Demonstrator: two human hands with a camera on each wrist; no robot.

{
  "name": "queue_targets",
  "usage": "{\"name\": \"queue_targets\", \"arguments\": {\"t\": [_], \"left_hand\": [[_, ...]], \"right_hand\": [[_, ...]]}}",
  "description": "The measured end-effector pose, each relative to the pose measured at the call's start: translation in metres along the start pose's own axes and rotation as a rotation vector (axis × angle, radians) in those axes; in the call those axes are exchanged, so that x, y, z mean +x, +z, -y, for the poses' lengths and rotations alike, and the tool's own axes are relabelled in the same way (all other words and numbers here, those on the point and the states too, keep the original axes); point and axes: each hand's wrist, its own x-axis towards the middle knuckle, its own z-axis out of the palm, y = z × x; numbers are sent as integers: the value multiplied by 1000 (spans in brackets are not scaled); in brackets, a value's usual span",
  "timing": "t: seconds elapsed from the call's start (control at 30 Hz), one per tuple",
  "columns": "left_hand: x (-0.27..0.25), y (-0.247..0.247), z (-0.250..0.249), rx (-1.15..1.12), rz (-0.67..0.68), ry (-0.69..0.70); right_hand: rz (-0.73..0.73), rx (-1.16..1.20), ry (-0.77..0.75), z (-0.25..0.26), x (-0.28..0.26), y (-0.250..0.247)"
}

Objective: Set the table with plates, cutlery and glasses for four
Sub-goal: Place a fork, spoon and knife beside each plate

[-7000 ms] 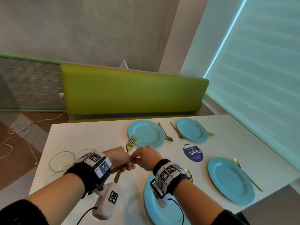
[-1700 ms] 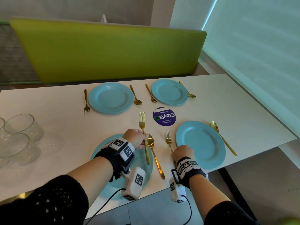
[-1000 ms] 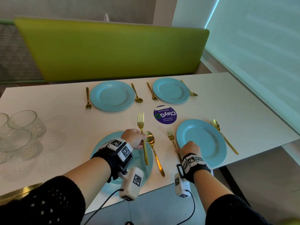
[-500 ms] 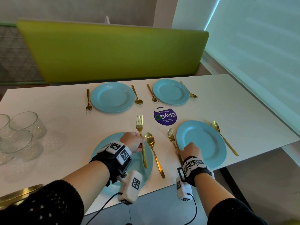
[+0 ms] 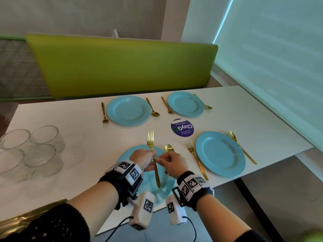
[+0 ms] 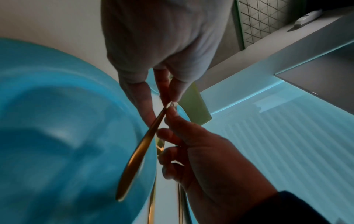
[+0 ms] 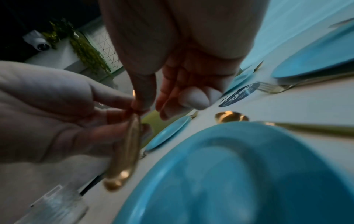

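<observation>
A gold fork (image 5: 150,139) hangs just above the near-left blue plate (image 5: 124,155), tines pointing away from me. My left hand (image 5: 151,156) pinches its shaft. My right hand (image 5: 158,160) pinches the same shaft from the right; in the right wrist view thumb and forefinger meet on the fork (image 7: 125,153). The left wrist view has the fork handle (image 6: 140,150) crossing over the plate (image 6: 57,136). A gold spoon (image 5: 169,147) lies right of this plate, partly hidden by my right hand. The near-right plate (image 5: 220,153) has a fork (image 5: 192,149) and a spoon (image 5: 241,147) beside it.
Two far plates (image 5: 128,110) (image 5: 185,103) each have a fork and a spoon beside them. Several clear glasses (image 5: 35,147) stand together at the table's left end. A round purple sticker (image 5: 182,127) marks the middle. A green bench back (image 5: 122,67) runs behind the table.
My right hand let go of the fork beside the near-right plate and came left to the fork in my left hand. That fork is still held over the near-left plate.
</observation>
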Motion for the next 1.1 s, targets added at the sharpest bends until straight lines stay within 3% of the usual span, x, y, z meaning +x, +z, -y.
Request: {"name": "queue_targets", "arguments": {"t": [0.23,0.4,0.57,0.9,1.1], "left_hand": [[-32,-81,22,-19,17,-30],[-50,-138,37,18,46,-32],[-63,-188,45,142,22,11],[-61,-248,53,222,-40,-70],[-57,-264,54,210,-36,-96]], "right_hand": [[83,57,19,49,-42,77],[63,87,38,72,-66,127],[67,-52,126,81,-74,171],[46,-370,323,77,-63,199],[-1,-560,283,79,-51,208]]}}
